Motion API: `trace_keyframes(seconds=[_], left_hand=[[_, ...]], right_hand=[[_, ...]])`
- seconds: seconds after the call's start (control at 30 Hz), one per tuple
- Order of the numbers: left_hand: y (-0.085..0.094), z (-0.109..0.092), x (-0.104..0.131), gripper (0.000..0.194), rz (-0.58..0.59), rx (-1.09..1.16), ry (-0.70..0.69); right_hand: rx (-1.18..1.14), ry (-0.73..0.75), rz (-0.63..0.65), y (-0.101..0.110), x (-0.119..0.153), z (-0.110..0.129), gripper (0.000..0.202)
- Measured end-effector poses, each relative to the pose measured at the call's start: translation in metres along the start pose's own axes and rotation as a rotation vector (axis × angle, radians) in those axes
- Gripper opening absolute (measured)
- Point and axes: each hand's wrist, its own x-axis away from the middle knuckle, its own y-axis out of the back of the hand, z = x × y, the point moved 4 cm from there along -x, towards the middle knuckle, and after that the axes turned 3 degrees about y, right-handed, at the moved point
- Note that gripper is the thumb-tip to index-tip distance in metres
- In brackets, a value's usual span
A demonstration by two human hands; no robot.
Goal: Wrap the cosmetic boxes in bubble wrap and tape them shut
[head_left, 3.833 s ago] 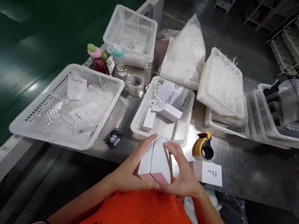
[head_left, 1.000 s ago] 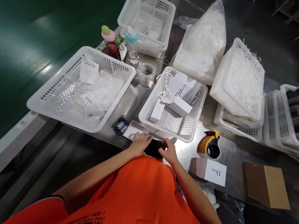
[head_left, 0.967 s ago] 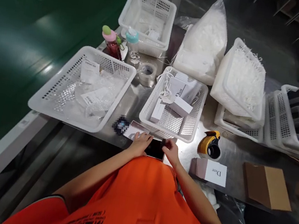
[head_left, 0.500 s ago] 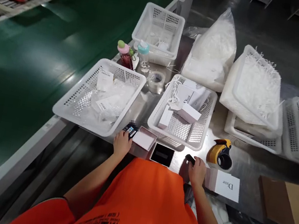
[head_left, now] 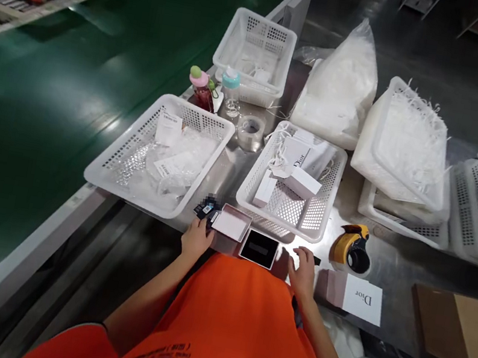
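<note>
My left hand (head_left: 196, 239) is closed at the lower edge of a small black card (head_left: 206, 208) with a light label, part of it blurred. To its right lies an open shallow box part (head_left: 231, 223) with a white inside. Beside that sits a white-edged box with a black insert (head_left: 259, 248), a slot in its middle. My right hand (head_left: 303, 271) is open, fingers spread over the metal table. A small black piece (head_left: 316, 260) lies just past its fingertips. A white Dior box (head_left: 363, 299) stands further right.
A white basket of plastic bags (head_left: 105, 172) is at left, another with Dior bags and boxes (head_left: 244, 189) ahead. A yellow tape dispenser (head_left: 348, 246) and brown carton (head_left: 443, 326) stand right. Bottles (head_left: 231, 95), a tape roll (head_left: 250, 134) and shredded-paper basket (head_left: 378, 138) are farther back; green conveyor (head_left: 77, 72) left.
My right hand has let go of the small black piece, shifted slightly left and spread its fingers. My left hand has drawn slightly toward me, and the black card looks turned a little.
</note>
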Motion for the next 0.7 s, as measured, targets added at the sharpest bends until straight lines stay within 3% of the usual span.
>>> trace_keyframes(seconds=[0.1, 0.2, 0.33, 0.4, 0.53, 0.7], left_hand=[[0.003, 0.005, -0.004, 0.037, 0.021, 0.063, 0.061], [0.014, 0.018, 0.004, 0.036, -0.044, 0.138, 0.057], [0.028, 0.022, 0.029, 0.039, -0.076, 0.307, -0.145], [0.032, 0.008, 0.042, 0.039, -0.045, 0.397, -0.313], [0.036, -0.040, 0.056, 0.041, 0.104, 0.445, -0.566], [0.043, -0.081, 0.060, 0.041, 0.209, 0.570, -0.617]], right_hand=[[-0.025, -0.003, 0.050, 0.001, 0.001, 0.013, 0.024], [-0.073, 0.020, 0.067, 0.007, 0.000, 0.031, 0.024], [-0.243, 0.054, 0.105, 0.015, -0.007, 0.063, 0.023], [-0.373, 0.038, 0.175, 0.015, -0.013, 0.082, 0.028], [-0.686, -0.101, 0.368, 0.009, -0.026, 0.109, 0.047], [-0.889, -0.380, 0.353, 0.004, -0.022, 0.101, 0.040]])
